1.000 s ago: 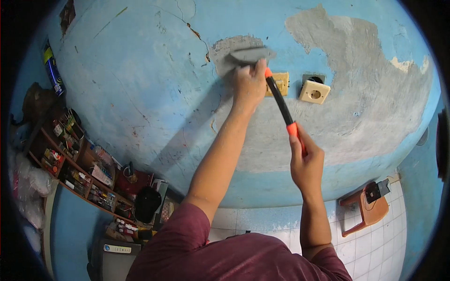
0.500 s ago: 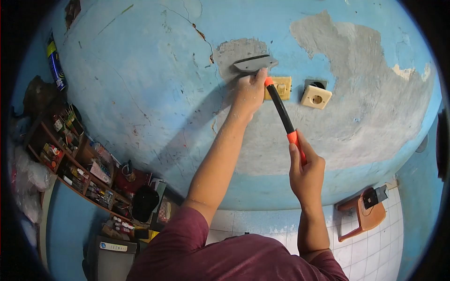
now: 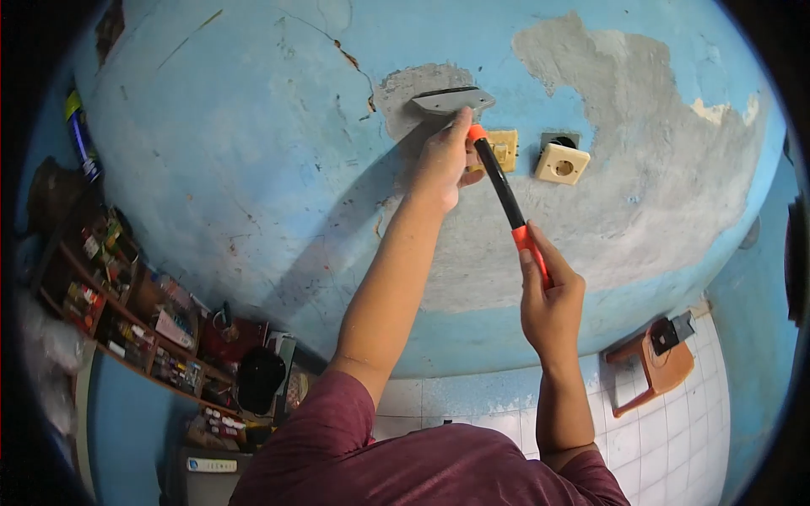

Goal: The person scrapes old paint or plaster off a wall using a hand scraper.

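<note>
A long-handled scraper (image 3: 504, 190) with a grey head, black shaft and orange-red grip leans up against the blue wall (image 3: 253, 169). Its head lies over a bare grey patch (image 3: 395, 105). My left hand (image 3: 439, 164) is closed at the top of the shaft, its upper digit against the head and other fingertips showing behind the shaft. Lower down, my right hand (image 3: 553, 299) wraps around the orange-red grip. Just behind the upper shaft is a yellowed switch plate (image 3: 506, 152), partly covered by the left fingers and the tool.
A cream socket (image 3: 563, 164) hangs tilted from its wall box, right of the switch. A crack (image 3: 350, 59) runs across the upper wall. Wooden shelves (image 3: 135, 316) full of small items stand at left. At lower right, an orange-brown plastic stool (image 3: 666, 367) holds a dark device.
The fingers of my left hand have loosened and spread somewhat below the scraper head. My right hand keeps its grip. The whole view has shifted slightly.
</note>
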Demonstrator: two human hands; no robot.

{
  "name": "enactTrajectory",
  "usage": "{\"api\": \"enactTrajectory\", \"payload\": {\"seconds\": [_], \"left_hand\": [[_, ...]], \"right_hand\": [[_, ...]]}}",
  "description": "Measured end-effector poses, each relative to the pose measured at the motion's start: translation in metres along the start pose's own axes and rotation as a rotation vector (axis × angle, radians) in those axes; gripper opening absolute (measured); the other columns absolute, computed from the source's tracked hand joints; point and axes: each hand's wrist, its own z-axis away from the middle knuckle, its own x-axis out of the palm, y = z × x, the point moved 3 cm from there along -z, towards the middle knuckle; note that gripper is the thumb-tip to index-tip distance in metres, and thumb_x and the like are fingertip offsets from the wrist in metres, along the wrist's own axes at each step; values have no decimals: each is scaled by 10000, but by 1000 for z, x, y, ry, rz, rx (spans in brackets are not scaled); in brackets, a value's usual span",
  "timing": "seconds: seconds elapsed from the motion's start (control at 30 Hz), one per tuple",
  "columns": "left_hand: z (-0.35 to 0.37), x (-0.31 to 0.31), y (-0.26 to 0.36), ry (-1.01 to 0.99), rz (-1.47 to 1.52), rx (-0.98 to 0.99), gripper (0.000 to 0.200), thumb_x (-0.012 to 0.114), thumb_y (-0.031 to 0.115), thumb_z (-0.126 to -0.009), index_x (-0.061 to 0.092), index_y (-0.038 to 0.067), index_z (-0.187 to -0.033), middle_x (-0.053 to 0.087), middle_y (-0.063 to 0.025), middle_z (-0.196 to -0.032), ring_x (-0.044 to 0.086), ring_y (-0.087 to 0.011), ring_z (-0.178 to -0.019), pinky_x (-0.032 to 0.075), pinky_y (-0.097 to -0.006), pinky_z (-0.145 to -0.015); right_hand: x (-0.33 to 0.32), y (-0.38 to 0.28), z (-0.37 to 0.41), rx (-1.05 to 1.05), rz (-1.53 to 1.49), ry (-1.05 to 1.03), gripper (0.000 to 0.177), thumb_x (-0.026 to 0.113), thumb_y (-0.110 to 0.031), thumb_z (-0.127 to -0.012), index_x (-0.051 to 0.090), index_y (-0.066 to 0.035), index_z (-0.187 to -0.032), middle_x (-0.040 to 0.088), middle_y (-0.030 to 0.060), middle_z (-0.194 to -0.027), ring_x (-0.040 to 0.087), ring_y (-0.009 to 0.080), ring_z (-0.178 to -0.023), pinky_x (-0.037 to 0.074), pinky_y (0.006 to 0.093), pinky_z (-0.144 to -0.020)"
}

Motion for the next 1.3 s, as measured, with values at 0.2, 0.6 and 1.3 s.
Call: {"api": "enactTrajectory", "payload": {"seconds": [0.2,0.6,1.3], "left_hand": [[-10,-8,-10,-133,132,-80,556,565,657,-883,569,139,-1085,624,-33,-1053,658,-173,-957,436,-253,-662],[-8,-17,10,-282,33,-143,557,551,701,-860,599,169,-1017,626,-15,-965,673,-167,-900,457,-257,-646],[-13,-13,0,-166,78,-137,528,563,687,-865,589,170,-970,615,18,-914,617,-131,-870,434,-269,-649]], "right_hand": [[15,-3,12,124,-21,32,335,583,-73,-952,611,-1,-1278,681,95,-820,525,48,-707,456,216,-661],[26,-9,11,217,-119,82,360,592,-130,-966,597,-23,-1310,478,-49,-679,423,38,-599,350,195,-540],[21,-6,6,123,-39,66,336,593,-124,-959,621,-5,-1272,578,-6,-763,464,52,-675,412,216,-614]]}}
